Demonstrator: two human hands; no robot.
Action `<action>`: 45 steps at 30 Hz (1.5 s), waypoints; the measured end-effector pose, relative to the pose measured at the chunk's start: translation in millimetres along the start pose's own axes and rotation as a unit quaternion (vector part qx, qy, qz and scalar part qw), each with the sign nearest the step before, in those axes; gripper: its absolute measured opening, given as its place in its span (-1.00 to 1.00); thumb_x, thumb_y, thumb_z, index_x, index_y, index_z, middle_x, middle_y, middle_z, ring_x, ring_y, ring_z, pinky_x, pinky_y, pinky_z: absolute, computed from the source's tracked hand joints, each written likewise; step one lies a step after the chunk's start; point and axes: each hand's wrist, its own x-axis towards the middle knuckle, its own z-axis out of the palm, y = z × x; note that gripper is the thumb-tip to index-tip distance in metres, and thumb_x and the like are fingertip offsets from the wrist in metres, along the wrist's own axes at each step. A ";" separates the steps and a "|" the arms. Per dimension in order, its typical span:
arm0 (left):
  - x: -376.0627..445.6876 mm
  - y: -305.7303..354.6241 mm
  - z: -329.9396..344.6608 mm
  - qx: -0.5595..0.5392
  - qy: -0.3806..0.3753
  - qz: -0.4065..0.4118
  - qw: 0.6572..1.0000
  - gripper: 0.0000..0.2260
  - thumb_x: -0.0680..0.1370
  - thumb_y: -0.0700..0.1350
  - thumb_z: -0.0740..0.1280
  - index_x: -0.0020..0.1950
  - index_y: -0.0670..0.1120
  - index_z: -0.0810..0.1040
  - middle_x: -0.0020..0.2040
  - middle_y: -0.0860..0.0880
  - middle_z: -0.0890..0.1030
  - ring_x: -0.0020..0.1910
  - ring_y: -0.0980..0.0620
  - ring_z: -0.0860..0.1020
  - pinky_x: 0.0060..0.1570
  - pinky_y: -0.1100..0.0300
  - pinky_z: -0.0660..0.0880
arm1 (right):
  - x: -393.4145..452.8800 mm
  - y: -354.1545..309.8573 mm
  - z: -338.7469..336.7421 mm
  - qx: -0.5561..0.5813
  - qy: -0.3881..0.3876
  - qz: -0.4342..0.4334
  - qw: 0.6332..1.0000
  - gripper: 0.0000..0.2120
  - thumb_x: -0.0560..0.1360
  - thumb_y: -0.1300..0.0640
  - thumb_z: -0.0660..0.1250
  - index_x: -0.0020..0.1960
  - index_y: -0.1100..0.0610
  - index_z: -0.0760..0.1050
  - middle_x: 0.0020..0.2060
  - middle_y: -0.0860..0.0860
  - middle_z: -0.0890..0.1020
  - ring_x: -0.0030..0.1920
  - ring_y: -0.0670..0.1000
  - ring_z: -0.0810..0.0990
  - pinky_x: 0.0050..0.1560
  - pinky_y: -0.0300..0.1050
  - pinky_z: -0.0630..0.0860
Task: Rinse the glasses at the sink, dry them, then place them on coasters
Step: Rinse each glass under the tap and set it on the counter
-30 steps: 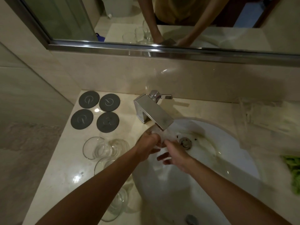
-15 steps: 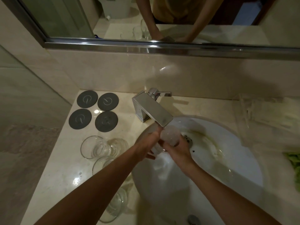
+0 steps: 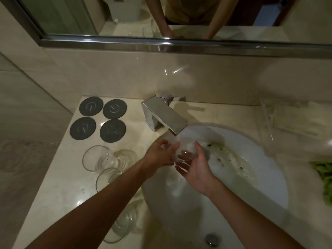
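glass (image 3: pixel 186 150) under faucet (image 3: pixel 166 118), cradled between both hands' loosely spread fingers (image 3: pixel 172 147), over sink (image 3: pixel 260 177)

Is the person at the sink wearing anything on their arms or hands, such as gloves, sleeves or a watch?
Nothing shows: the left hand and right hand are bare, with no gloves, rings or watch. Both forearms are uncovered to the picture's edge. The mirror shows a mustard-yellow top.

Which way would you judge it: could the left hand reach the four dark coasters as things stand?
Probably yes. The left hand is cupped around a glass under the tap, but the counter between it and the coasters is bare.
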 end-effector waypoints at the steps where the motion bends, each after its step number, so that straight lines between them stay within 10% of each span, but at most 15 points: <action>1: -0.6 2.8 -1.3 -0.015 -0.002 -0.022 1.000 -0.66 0.55 0.07 0.43 0.15 -0.15 0.55 -0.07 -0.12 0.62 -0.22 0.01 0.60 -0.08 0.00 0.66 | -0.9 -3.8 -0.6 -0.047 -0.002 -0.013 0.999 -0.49 0.53 -0.29 0.26 0.14 0.16 0.51 0.03 0.12 0.57 0.03 0.11 0.58 0.05 -0.01 0.54; 13: 1.0 6.4 4.0 0.029 -0.050 0.009 0.998 -0.45 0.32 0.35 0.52 0.15 0.13 0.47 -0.01 -0.11 0.60 -0.38 0.07 0.45 -0.43 0.17 0.41 | -10.2 -31.3 12.7 -0.191 -0.018 -0.080 0.978 -0.49 0.64 -0.24 0.07 0.26 0.15 0.48 0.00 0.15 0.47 -0.12 0.06 0.47 -0.18 -0.12 0.53; 18: 4.6 1.4 1.8 -0.008 -0.051 -0.005 0.999 -0.79 0.59 0.18 0.30 0.05 0.06 0.49 -0.11 -0.15 0.58 -0.39 0.03 0.42 -0.48 0.22 0.33 | -10.5 -30.0 8.2 -0.221 -0.018 -0.068 0.973 -0.56 0.61 -0.28 0.10 0.16 0.05 0.48 0.00 0.14 0.54 -0.14 0.08 0.55 -0.23 -0.05 0.51; 26: -0.8 3.7 3.5 -0.051 -0.116 -0.072 0.989 -0.64 0.59 0.26 0.27 0.09 -0.03 0.50 -0.18 -0.10 0.58 -0.44 0.03 0.42 -0.51 0.26 0.27 | 2.0 -28.8 18.3 -0.355 0.022 -0.182 0.917 -0.67 0.67 -0.19 0.03 0.25 -0.04 0.42 0.05 0.10 0.55 -0.09 0.06 0.58 -0.17 -0.03 0.57; 37: 11.6 0.3 -6.8 -0.013 -0.051 0.138 0.989 -0.46 0.50 -0.18 0.49 0.38 -0.03 0.29 -0.15 -0.24 0.61 -0.32 -0.09 0.55 -0.32 0.09 0.52 | 11.5 -45.9 22.0 -0.199 -0.107 -0.080 0.971 -0.45 0.66 -0.25 -0.04 0.28 0.07 0.56 0.13 0.19 0.68 0.10 0.12 0.64 0.24 0.06 0.52; 45: 6.5 8.0 -0.6 0.050 -0.058 -0.015 0.997 -0.64 0.58 0.26 0.27 0.15 0.00 0.46 -0.29 -0.08 0.51 -0.44 0.03 0.44 -0.39 0.15 0.48 | 18.6 -31.4 23.1 -0.260 -0.071 -0.189 0.944 -0.51 0.60 -0.28 0.14 0.40 -0.03 0.39 0.23 0.09 0.62 0.17 0.12 0.64 0.00 0.11 0.65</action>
